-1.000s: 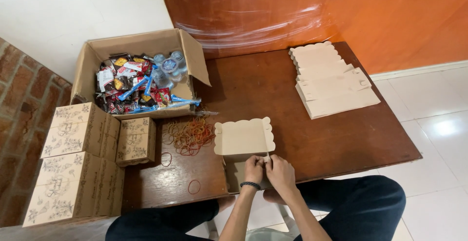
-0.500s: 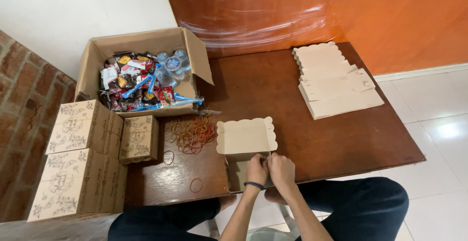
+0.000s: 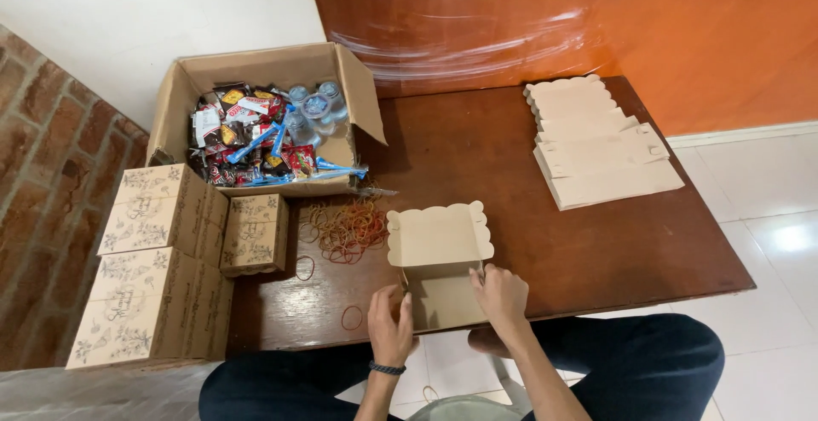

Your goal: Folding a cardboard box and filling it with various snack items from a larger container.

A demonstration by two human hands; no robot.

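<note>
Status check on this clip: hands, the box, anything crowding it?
Left hand and right hand grip the sides of the open tan gift box, scalloped lid up. Rubber bands lie just left, not touching.

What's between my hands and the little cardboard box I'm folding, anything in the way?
Nothing visible. The left hand and right hand are already at the sides of the open box. The rubber bands lie apart, to its left.

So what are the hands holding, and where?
A small cardboard box: left hand on its left side wall, right hand on its right.
</note>
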